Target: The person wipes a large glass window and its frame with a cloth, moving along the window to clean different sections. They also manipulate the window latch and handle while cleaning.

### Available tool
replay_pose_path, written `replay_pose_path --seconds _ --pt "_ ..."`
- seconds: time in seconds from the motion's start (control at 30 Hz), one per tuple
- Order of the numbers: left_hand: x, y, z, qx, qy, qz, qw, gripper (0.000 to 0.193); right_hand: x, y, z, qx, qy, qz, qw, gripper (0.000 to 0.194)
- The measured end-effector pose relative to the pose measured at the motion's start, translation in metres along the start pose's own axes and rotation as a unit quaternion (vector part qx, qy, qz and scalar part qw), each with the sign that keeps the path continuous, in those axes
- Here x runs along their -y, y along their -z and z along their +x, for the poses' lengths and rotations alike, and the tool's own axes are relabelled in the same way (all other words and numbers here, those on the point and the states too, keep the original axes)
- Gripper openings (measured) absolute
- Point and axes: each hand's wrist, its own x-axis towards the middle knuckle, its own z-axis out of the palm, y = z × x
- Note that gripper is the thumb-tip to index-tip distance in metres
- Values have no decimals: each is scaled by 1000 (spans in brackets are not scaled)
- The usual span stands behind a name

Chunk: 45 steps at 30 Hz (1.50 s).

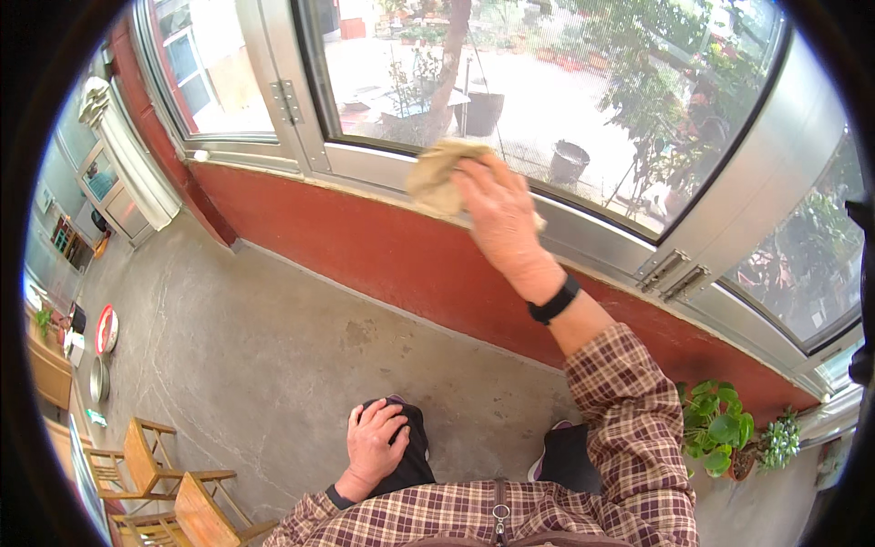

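A tan cloth [437,179] lies bunched under my right hand [495,205], which presses it against the lower metal rail of a window frame [574,222]. The cloth overlaps the bottom edge of the glass pane [547,89] and spreads left of my fingers. Some of it shows past the wrist side of the hand too. My left hand [377,437] rests on my knee in dark trousers, fingers slightly bent, with nothing seen in it.
Below the window runs a red wall [383,263]. Potted green plants [721,427] stand at the lower right. Wooden chairs [147,458] are at the lower left, with basins [106,329] beyond them. A white curtain [133,161] hangs at the upper left.
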Motion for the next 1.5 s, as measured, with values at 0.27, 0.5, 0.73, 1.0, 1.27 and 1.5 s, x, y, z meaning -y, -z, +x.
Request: replay_pose_path --seconds 0.27,0.5,0.73,1.0,1.27,1.5 --pt "-12 -7 9 17 49 -3 999 19 13 -69 16 66 43 14 997 27" --pt "-27 3 -23 -9 68 6 998 18 -1 -50 -1 230 105 -92 963 37" --pt "-26 10 -54 -61 51 28 996 17 -24 5 -60 229 120 -204 944 44" --pt "-20 10 -68 -102 31 39 994 17 -54 78 -110 251 75 -238 935 39" --pt "-6 7 -76 -125 12 41 991 17 -67 129 -170 199 -113 -123 966 35" --pt "-5 -2 -71 -90 3 55 994 19 -39 226 -249 53 -423 326 844 54"
